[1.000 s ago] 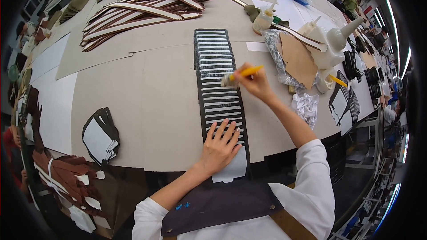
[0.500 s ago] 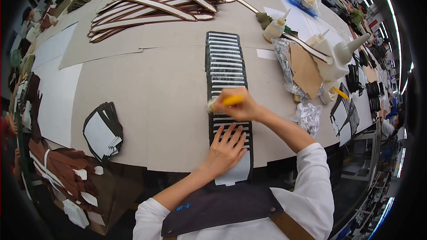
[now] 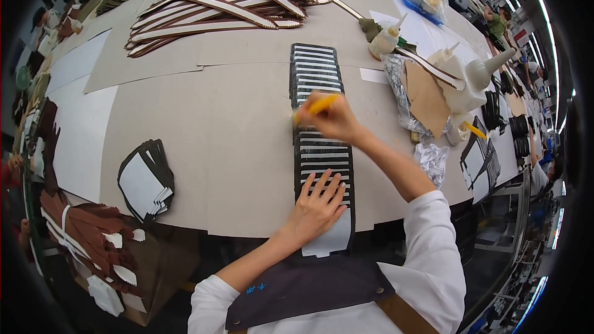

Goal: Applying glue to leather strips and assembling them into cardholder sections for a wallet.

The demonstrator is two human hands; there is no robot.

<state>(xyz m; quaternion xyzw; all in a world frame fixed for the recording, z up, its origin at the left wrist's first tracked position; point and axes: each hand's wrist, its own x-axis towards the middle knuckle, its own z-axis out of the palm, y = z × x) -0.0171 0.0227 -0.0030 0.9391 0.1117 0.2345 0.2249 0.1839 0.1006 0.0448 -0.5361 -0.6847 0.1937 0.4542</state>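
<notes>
A long row of overlapping dark pieces with white strips (image 3: 314,69) runs up the table in front of me, its lower end reaching the table's near edge. My left hand (image 3: 317,209) lies on the lower part of this row, fingers spread over the pieces. My right hand (image 3: 335,119) is closed around a yellow-handled brush (image 3: 322,104) at the middle of the row. The brush's bristle end is blurred at the row's left edge. Some of the pieces there are hidden behind the hand.
Brown-and-white strips (image 3: 216,9) lie piled at the far left. A fan of dark and white pieces (image 3: 143,182) sits at left. To the right stand a big white bottle (image 3: 465,89), a smaller glue bottle (image 3: 385,42), brown card (image 3: 426,102) and crumpled white cloth (image 3: 432,162).
My right hand has moved the brush farther up the row, away from my left hand. The left hand stays flat in about the same place.
</notes>
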